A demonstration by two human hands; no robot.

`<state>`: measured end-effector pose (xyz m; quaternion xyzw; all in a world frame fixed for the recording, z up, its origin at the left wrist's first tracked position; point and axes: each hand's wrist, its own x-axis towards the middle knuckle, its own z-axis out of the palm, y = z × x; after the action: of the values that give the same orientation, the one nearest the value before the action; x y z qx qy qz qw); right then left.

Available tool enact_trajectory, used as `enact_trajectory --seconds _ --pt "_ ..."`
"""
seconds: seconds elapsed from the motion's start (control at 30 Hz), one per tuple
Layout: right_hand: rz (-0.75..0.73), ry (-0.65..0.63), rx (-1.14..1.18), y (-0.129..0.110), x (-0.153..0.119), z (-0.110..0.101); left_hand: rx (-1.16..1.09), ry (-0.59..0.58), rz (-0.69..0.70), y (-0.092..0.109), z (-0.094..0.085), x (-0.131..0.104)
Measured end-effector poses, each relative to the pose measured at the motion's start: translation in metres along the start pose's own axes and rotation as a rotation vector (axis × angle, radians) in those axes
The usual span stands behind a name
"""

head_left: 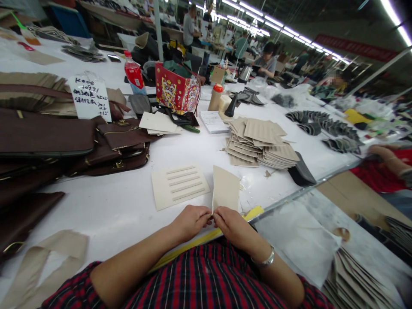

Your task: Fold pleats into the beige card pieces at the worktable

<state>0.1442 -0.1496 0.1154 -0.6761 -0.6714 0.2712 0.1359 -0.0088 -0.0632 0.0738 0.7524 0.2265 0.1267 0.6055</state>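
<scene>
Close to my body, a beige panel stands upright, its near bottom edge pinched between both hands. My left hand is closed, thumb and fingers pressing on the panel's edge from the left. Its partner, my right hand, grips the same edge from the right; the fingertips of the two hands almost meet. Just beyond the left hand, a second beige panel with several raised ribs lies flat on the white table. What the fingertips cover of the held edge is hidden.
Dark brown leather bags lie at left. Farther right is a stack of beige panels beside a black block. Behind stand a red patterned box and a bottle. The table edge runs along the right, where a co-worker's arm shows.
</scene>
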Motion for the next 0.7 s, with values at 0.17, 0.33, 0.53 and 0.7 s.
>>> enact_trajectory --seconds 0.17,0.33,0.53,0.7 --pt "0.008 -0.010 -0.009 -0.001 -0.001 0.000 0.187 0.001 0.065 0.002 0.000 0.002" --pt "0.014 0.001 -0.094 -0.002 -0.001 0.003 0.453 0.002 0.105 0.002 0.001 0.006" --pt "0.020 -0.002 -0.212 0.001 0.001 0.011 0.536 0.037 0.108 -0.005 0.005 0.008" --pt "0.035 0.020 -0.241 -0.001 0.002 0.009 0.478 0.062 0.125 -0.003 0.005 0.007"
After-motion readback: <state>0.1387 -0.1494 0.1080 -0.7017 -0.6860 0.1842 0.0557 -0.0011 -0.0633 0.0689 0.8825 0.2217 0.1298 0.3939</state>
